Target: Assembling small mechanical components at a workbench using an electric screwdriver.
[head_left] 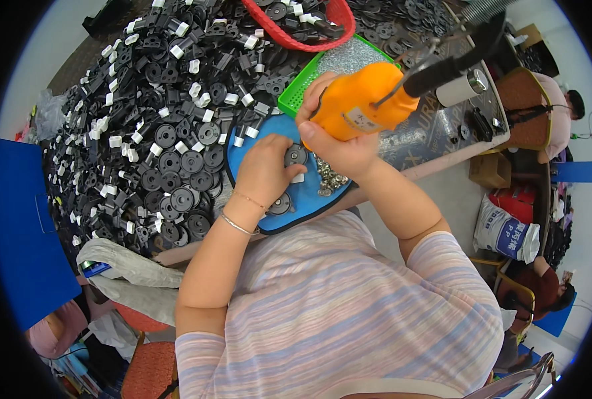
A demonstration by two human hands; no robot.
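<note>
My right hand [332,146] is wrapped round an orange electric screwdriver [369,93], which is tilted over a blue mat [279,125]. A dark cable and a metal spring run up from the tool toward the upper right. The fingers of my left hand [264,163] are closed on a black plastic wheel [296,155] on the mat, below the tool's front end. A small white block shows beside that wheel. Another black wheel [281,203] lies near my left wrist. Small shiny metal parts [331,178] are piled under my right hand. The tool's tip is hidden.
A large heap of black parts with white blocks [169,100] covers the table's left. Beyond the mat stand a green tray [295,95] of tiny metal pieces and a red basket [267,28]. A white cylinder [454,90] lies at right. Other people sit nearby.
</note>
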